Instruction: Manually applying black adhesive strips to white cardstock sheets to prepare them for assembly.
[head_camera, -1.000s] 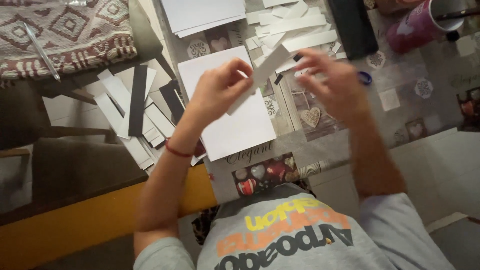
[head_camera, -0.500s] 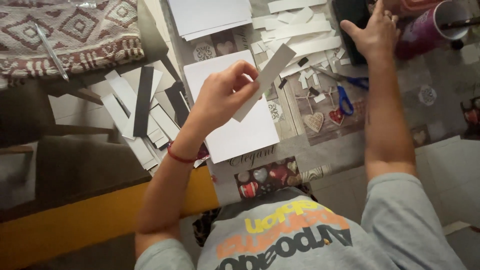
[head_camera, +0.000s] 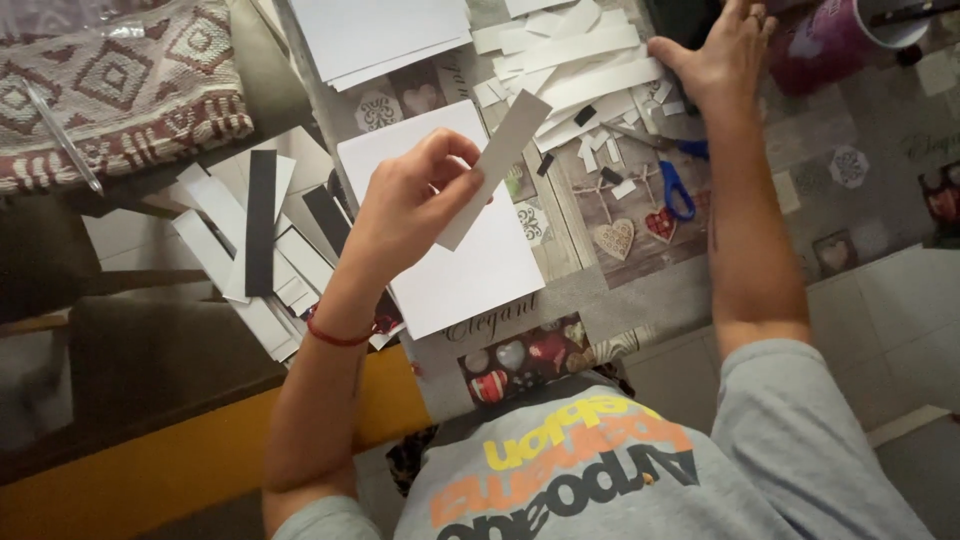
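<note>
My left hand (head_camera: 405, 205), with a red band at the wrist, pinches a long white paper strip (head_camera: 510, 140) and holds it tilted above a white sheet (head_camera: 470, 270) on the table. My right hand (head_camera: 715, 50) is stretched to the far side. It lies flat at the right end of a pile of white strips (head_camera: 570, 50), beside a dark object (head_camera: 680, 15). Its fingertips are cut off by the frame edge, and nothing shows in its grasp.
Blue-handled scissors (head_camera: 678, 190) lie among small paper scraps, to the left of my right forearm. A stack of white paper (head_camera: 380, 30) sits at the top, a pink mug (head_camera: 830, 40) top right. Black and white strips (head_camera: 250, 230) spread at left, near a patterned cloth (head_camera: 120, 90) with a pen (head_camera: 60, 135).
My right hand let go of the strip and reached away to the far pile of strips. My left hand kept the strip, holding it alone.
</note>
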